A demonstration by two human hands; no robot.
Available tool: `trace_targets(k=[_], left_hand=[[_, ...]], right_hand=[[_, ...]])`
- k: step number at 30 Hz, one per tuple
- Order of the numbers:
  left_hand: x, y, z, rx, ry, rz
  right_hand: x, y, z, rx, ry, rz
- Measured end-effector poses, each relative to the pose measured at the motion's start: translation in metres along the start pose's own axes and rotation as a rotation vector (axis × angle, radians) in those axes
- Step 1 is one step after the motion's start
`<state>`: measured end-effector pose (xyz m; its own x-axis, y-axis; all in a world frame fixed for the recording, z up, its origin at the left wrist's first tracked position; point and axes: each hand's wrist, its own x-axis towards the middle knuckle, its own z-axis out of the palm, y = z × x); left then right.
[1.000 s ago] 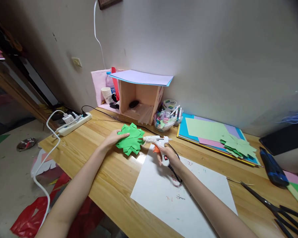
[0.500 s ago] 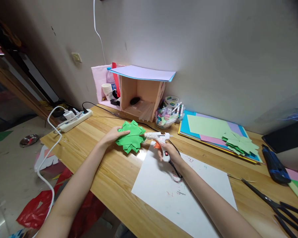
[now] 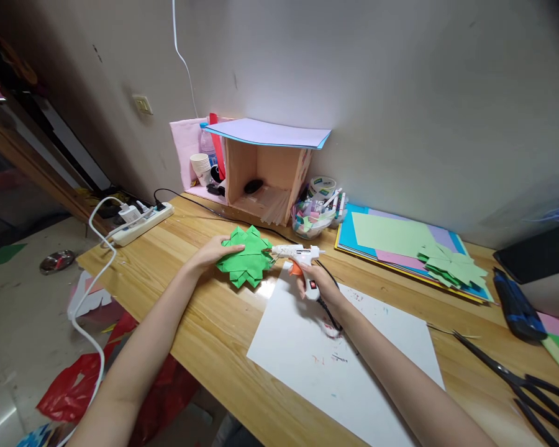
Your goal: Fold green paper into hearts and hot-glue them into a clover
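Note:
My left hand (image 3: 215,251) grips the left edge of a green folded-paper piece (image 3: 245,261) with a pointed, star-like outline, the thumb lying on top of it. In my right hand (image 3: 317,280) is a white hot glue gun (image 3: 298,253), the fingers wrapped round its handle by the orange trigger. The gun's nozzle points left and is at the right edge of the green paper; whether it touches cannot be told. A white sheet (image 3: 302,366) with coloured marks lies under the gun and my right forearm.
A white power strip (image 3: 144,223) sits at the table's left end. An open box (image 3: 268,164) and a tub of markers (image 3: 314,217) stand by the wall. Coloured paper (image 3: 386,236) lies behind on the right, near a utility knife (image 3: 517,307) and black scissors (image 3: 517,379).
Both hands keep nearly the same pose. The glue gun's nozzle remains at the right edge of the green paper; the whole view has shifted slightly.

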<state>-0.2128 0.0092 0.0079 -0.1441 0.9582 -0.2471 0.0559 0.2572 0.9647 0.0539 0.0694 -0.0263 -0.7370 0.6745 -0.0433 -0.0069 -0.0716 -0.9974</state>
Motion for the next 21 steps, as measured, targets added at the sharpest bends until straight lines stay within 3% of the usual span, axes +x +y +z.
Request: trace_targets(k=[7, 13, 17, 21], left_hand=[[0.0, 0.001, -0.004, -0.025, 0.054, -0.005], [0.004, -0.005, -0.01, -0.124, 0.086, -0.009], [0.006, -0.01, -0.012, -0.126, 0.143, 0.004], [0.008, -0.011, -0.012, -0.141, 0.173, 0.004]], right_hand=[[0.002, 0.008, -0.007, 0.023, 0.067, -0.04], [-0.001, 0.003, -0.006, 0.171, 0.156, -0.074], [-0.002, 0.002, -0.005, 0.235, 0.126, -0.089], [-0.004, 0.0, -0.004, 0.199, 0.014, -0.086]])
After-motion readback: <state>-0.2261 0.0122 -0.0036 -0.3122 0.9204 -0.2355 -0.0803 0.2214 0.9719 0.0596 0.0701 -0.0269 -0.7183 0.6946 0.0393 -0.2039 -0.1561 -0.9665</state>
